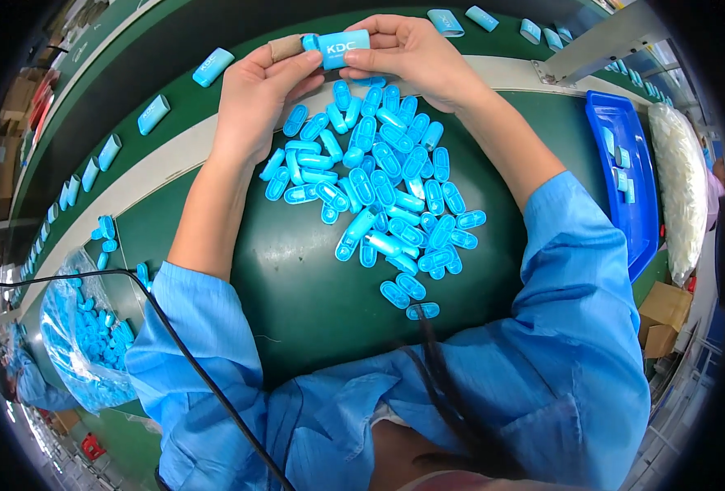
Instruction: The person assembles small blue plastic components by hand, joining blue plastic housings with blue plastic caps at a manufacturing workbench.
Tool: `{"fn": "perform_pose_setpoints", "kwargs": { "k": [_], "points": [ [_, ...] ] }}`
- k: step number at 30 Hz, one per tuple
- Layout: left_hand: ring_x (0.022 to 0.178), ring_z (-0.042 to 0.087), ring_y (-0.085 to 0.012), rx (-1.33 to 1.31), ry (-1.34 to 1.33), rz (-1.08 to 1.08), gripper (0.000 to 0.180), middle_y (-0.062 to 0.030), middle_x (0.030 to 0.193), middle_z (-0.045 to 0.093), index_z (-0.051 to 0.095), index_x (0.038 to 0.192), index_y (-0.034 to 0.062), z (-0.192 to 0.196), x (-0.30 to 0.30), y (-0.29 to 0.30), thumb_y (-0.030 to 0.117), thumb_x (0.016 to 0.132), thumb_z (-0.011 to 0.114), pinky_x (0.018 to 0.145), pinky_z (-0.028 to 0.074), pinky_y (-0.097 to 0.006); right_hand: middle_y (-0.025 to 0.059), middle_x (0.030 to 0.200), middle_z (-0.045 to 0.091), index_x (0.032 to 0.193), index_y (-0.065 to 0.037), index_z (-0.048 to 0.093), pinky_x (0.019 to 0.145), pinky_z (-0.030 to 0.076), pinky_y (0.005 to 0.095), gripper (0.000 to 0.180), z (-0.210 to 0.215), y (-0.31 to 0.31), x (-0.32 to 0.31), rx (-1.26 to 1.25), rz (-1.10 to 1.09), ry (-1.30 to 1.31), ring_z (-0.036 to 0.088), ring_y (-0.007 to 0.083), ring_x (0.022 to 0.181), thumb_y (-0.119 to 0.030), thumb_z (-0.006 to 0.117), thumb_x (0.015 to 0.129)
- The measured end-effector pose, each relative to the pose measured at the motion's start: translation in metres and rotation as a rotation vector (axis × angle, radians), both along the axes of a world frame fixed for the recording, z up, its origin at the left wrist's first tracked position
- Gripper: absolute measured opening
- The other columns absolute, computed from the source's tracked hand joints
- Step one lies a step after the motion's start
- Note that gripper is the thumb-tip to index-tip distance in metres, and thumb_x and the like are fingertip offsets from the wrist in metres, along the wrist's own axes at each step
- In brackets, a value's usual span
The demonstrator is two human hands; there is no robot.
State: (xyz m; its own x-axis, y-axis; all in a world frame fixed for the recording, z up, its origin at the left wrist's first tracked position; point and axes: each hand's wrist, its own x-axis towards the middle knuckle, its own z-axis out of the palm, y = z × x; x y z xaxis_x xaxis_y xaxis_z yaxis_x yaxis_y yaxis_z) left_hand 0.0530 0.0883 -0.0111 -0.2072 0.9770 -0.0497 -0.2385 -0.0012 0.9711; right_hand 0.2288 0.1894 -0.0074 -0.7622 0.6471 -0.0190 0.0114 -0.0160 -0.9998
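Observation:
At the far side of the bench I hold a light blue, flattened plastic case (347, 51) with white print on its face. My right hand (420, 64) grips its right part between thumb and fingers. At the case's left end, my left hand (258, 92) pinches a brighter blue end cap (310, 43); whether the cap is fully seated I cannot tell. A tan covering (285, 47) wraps one left finger. Just below both hands spreads a loose pile of oval blue caps (385, 159), lying at mixed angles on the green bench top (297, 286).
Beyond a pale rail, similar cases (154, 114) are spaced along a green belt (174, 94). To the right lies a blue tray (642, 237) with several cases, beside a white bag (677, 180). A clear bag of blue caps (92, 344) sits left; a black cable (191, 352) crosses my left sleeve.

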Motion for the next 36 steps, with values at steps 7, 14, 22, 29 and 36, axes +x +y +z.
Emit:
{"fn": "perform_pose_setpoints", "kwargs": {
  "k": [7,14,22,29,36],
  "points": [
    [0.080,0.065,-0.0100,0.093,0.272,0.056,0.028,-0.0092,0.091,0.069,0.064,0.109,-0.0026,0.002,0.001,-0.001,0.010,0.083,0.067,0.075,0.053,-0.021,0.0123,0.101,0.065,0.113,0.002,0.056,0.082,0.055,0.0273,0.031,-0.004,-0.002,0.001,0.081,-0.055,0.027,0.066,0.0175,0.092,-0.008,0.065,0.085],
    [0.079,0.067,-0.0107,0.187,0.552,0.121,0.030,-0.0103,0.086,0.071,0.065,0.109,-0.0012,0.003,0.010,-0.002,0.011,0.082,0.068,0.071,0.053,-0.021,0.0122,0.099,0.066,0.111,0.003,0.058,0.081,0.055,0.0277,0.031,-0.002,-0.003,0.007,0.244,-0.100,-0.001,0.066,0.0165,0.090,-0.006,0.067,0.083],
    [0.072,0.068,-0.0311,0.248,0.864,0.297,0.036,-0.0213,0.079,0.067,0.055,0.117,-0.0036,0.011,0.046,-0.012,0.006,0.082,0.060,0.066,0.054,-0.034,0.0114,0.098,0.066,0.112,0.003,0.058,0.081,0.054,0.0268,0.032,0.007,-0.028,-0.003,0.398,-0.276,-0.023,0.065,0.0165,0.091,-0.007,0.067,0.083],
    [0.105,0.054,-0.0419,-0.114,0.952,0.035,0.061,-0.0282,0.118,0.053,0.036,0.133,-0.0063,0.032,0.033,0.002,0.009,0.080,0.062,0.089,0.045,-0.041,0.0063,0.080,0.064,0.097,0.004,0.059,0.061,0.049,0.0234,0.015,0.002,0.020,-0.016,0.181,-0.210,-0.016,0.059,0.0103,0.066,0.000,0.062,0.082],
    [0.091,0.062,-0.0338,0.550,1.277,-0.008,0.022,-0.0151,0.094,0.066,0.069,0.096,0.0059,0.016,0.030,0.027,0.009,0.074,0.065,0.085,0.048,-0.041,0.0121,0.077,0.067,0.091,0.003,0.067,0.067,0.052,0.0301,0.026,0.016,0.054,-0.030,0.586,-0.120,-0.453,0.064,0.0183,0.070,-0.020,0.065,0.079]
  ]
}}
